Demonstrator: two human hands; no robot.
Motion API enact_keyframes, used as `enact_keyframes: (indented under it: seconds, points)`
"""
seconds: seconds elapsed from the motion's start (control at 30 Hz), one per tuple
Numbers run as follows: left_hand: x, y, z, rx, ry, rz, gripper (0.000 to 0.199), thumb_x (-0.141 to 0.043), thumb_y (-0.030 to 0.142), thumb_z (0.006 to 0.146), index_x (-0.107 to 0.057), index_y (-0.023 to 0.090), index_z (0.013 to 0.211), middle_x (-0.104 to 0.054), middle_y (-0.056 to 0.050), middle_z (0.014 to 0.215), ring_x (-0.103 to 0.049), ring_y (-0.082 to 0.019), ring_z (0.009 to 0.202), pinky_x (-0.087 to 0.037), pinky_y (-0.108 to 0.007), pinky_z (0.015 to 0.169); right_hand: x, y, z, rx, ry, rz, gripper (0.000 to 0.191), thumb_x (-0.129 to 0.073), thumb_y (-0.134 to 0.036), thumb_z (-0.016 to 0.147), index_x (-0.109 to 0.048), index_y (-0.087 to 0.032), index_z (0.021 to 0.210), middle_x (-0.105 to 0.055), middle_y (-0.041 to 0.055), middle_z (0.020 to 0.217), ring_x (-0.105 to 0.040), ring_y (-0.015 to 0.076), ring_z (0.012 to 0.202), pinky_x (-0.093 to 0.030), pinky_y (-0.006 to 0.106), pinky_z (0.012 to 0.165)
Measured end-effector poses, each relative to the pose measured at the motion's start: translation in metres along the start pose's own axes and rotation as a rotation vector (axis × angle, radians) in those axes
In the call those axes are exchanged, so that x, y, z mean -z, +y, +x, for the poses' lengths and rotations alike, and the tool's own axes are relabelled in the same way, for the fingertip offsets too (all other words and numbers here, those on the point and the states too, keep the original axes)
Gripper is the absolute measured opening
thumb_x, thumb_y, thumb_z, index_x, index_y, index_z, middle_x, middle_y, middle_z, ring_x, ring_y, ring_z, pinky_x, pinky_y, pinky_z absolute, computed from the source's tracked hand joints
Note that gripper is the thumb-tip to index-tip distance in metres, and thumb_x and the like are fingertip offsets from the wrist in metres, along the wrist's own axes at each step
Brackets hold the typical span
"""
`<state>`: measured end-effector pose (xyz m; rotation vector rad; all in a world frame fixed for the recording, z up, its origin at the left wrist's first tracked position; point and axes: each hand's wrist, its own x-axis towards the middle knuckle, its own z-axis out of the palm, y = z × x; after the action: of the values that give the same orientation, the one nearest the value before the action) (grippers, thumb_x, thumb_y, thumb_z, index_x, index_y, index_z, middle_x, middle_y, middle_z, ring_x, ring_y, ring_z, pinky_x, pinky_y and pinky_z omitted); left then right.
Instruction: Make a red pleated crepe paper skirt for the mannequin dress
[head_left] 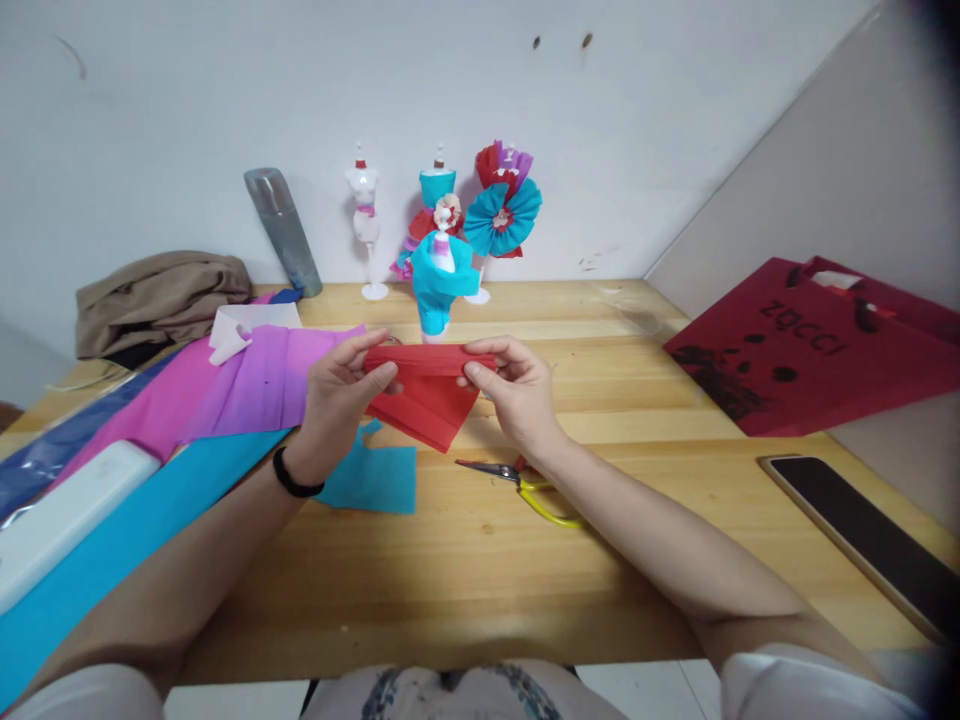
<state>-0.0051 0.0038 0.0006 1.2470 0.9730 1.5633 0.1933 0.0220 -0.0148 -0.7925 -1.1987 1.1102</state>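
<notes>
Between my two hands a folded strip of red crepe paper [430, 356] is stretched level above the table. My left hand [343, 395] pinches its left end between thumb and fingers, and my right hand [519, 390] does the same at the right end. Below the strip, a flat red paper piece [431, 408] shows; whether it joins the strip I cannot tell. A blue paper piece [381, 480] lies under my left wrist. Scissors with yellow handles [517, 475] rest beneath my right forearm. Just behind the strip stands a small dress form in blue paper [442, 285].
More paper-dressed forms [502, 215] and a bare white form [366, 210] line the wall. A flask [281, 230] leans there. Left are purple paper [255, 385], blue paper [150, 540], a white power bank-like block [75, 520] and brown cloth [161, 290]. Right are a red bag [810, 350] and phone [870, 540].
</notes>
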Motion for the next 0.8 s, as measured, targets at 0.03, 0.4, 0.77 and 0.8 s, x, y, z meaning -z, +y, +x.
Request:
enact_keyframes:
  seconds: [0.03,0.4,0.77,0.8]
  points:
    - [-0.0004,0.0001,-0.0005,0.017,-0.017,-0.02,0.045,-0.086,0.027,0.066,-0.074,0.019,0.108,-0.072,0.002,0.069,-0.067,-0.011,0.054,-0.057,-0.023,0.053,0.0003,0.0,-0.0002,0.004,-0.003,-0.004,0.021,-0.08,-0.03,0.069,-0.069,-0.022,0.085,-0.069,-0.0025,0.07,-0.066,0.012,0.06,-0.055,0.028,0.061]
    - [-0.0047,0.0005,-0.0091,-0.025,-0.044,0.042,0.04,-0.088,0.026,0.066,-0.077,0.024,0.105,-0.073,0.001,0.07,-0.068,-0.013,0.057,-0.06,-0.025,0.057,-0.002,-0.0015,-0.0039,0.077,-0.027,-0.08,0.018,-0.079,-0.03,0.07,-0.07,-0.022,0.084,-0.069,-0.0011,0.076,-0.065,0.0126,0.063,-0.056,0.029,0.063]
    - [-0.0018,-0.002,-0.0076,-0.091,-0.011,0.11,0.02,-0.085,0.026,0.07,-0.08,0.024,0.089,-0.074,0.0,0.069,-0.069,-0.013,0.059,-0.058,-0.025,0.055,-0.0003,0.0026,-0.0028,0.122,-0.051,-0.152,0.019,-0.079,-0.029,0.069,-0.073,-0.023,0.086,-0.072,0.0016,0.088,-0.065,0.0156,0.075,-0.055,0.031,0.069]
    - [-0.0013,-0.0027,-0.0076,-0.103,-0.009,0.123,0.02,-0.085,0.026,0.07,-0.08,0.025,0.09,-0.075,0.0,0.07,-0.069,-0.013,0.059,-0.058,-0.025,0.056,0.0,0.0024,-0.0025,0.141,-0.043,-0.169,0.017,-0.078,-0.028,0.069,-0.074,-0.024,0.086,-0.073,0.0017,0.088,-0.065,0.0162,0.078,-0.055,0.032,0.07]
